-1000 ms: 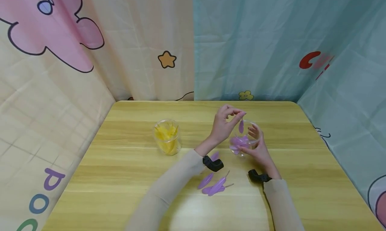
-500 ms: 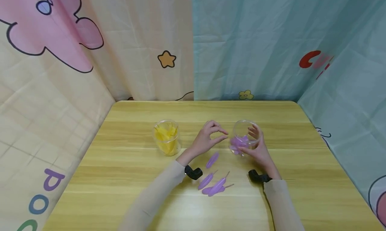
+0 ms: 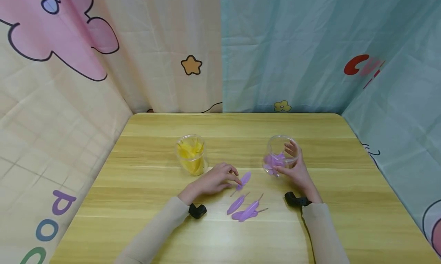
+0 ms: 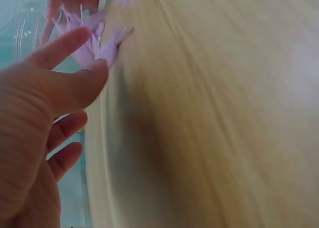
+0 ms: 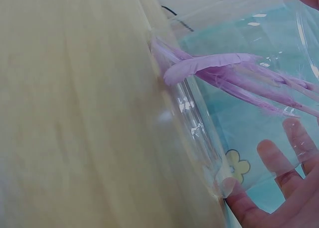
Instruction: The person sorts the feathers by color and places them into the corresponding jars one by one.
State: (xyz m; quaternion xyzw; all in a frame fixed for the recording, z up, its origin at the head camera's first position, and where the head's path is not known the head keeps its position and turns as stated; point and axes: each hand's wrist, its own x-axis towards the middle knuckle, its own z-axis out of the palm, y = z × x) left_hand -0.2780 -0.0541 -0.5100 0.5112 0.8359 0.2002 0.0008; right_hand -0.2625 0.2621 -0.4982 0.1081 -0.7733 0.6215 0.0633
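Observation:
In the head view my left hand (image 3: 215, 178) is low over the table, its index fingertip right at a purple feather (image 3: 246, 178). The left wrist view shows its thumb and index finger apart, with purple feathers beyond them. My right hand (image 3: 297, 172) holds a clear plastic cup (image 3: 282, 141) around its side, fingers behind and thumb in front. Several purple feathers (image 5: 214, 71) lie inside that cup, seen through its wall in the right wrist view. Nearer the person, more loose purple feathers (image 3: 249, 211) lie on the table, two of them crossing.
A second clear cup (image 3: 191, 159), holding yellow feathers (image 3: 193, 151), stands left of my left hand. The wooden table (image 3: 344, 233) reaches back to printed curtains (image 3: 275, 57) behind and at both sides. Each wrist carries a black camera (image 3: 198, 211).
My left hand let its purple feather go into the clear cup, then moved left and down to the loose feathers. My right hand stays on the cup.

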